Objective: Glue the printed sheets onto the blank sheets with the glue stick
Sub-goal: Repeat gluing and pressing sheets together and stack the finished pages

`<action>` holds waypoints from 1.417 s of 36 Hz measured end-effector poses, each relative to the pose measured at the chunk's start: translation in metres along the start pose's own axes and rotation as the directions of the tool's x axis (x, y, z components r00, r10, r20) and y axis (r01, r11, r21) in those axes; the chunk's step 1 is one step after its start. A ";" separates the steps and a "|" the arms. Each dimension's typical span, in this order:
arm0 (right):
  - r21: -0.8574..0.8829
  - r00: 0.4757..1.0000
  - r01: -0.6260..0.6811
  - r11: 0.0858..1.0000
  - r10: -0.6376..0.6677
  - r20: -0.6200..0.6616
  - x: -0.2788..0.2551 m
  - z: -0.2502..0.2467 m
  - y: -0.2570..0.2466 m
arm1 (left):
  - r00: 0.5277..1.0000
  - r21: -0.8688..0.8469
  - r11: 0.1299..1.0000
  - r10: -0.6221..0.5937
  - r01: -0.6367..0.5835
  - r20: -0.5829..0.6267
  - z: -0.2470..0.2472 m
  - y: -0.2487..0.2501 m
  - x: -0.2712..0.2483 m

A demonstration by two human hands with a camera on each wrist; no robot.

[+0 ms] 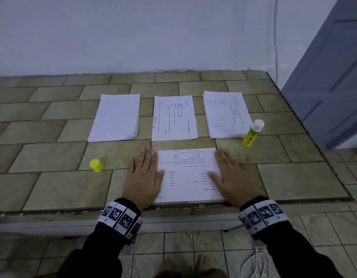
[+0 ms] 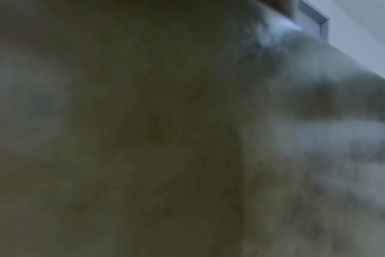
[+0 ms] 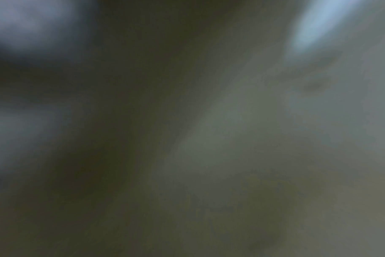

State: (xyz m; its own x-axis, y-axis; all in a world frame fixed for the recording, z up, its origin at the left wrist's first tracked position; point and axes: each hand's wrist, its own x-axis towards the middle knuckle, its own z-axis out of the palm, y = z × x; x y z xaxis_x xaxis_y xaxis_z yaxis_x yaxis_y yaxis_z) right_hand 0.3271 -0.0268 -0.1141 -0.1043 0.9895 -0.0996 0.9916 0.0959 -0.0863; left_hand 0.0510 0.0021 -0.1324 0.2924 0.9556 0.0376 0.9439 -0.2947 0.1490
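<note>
Both hands lay flat, fingers straight, gripping nothing: left hand [image 1: 144,177] and right hand [image 1: 234,176] pressing the printed sheet [image 1: 188,175] between them; the uncapped glue stick [image 1: 253,133] stood nearer the right.

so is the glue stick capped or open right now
Open. The glue stick stands upright with its white glue tip bare, and its yellow cap lies apart on the tiles, left of the left hand.

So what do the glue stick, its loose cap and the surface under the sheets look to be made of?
Glue stick: smooth yellow plastic body with a printed label, by its even colour; its white top is uncapped.
Loose cap: the same yellow plastic, slightly glossy.
Surface: likely glazed ceramic or stone tile, with beige mottled slabs and dark grout lines.
</note>
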 end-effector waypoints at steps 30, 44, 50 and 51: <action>0.114 0.994 -0.015 0.993 0.027 -0.110 0.013 0.011 -0.044 | 0.999 -0.047 0.998 -0.034 0.033 -0.014 0.001 0.002 0.000; 0.164 0.969 0.218 0.962 -0.233 0.076 0.018 -0.021 -0.111 | 1.000 -0.036 0.999 -0.025 0.025 -0.004 0.000 0.003 0.001; 0.163 0.971 0.184 0.969 -0.205 0.123 0.029 -0.004 -0.107 | 1.000 -0.028 0.999 -0.027 0.027 0.009 0.000 0.000 0.000; 0.140 0.977 0.159 0.977 -0.176 0.120 0.028 -0.004 -0.096 | 1.000 -0.030 0.999 -0.031 0.031 -0.001 0.000 0.000 0.001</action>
State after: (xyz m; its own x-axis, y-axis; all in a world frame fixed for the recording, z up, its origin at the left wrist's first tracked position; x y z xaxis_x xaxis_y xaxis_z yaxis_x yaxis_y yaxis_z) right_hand 0.2290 -0.0075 -0.1050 -0.2856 0.9371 -0.2006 0.9420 0.2359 -0.2387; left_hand 0.0514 0.0025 -0.1322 0.2624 0.9644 0.0339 0.9476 -0.2642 0.1797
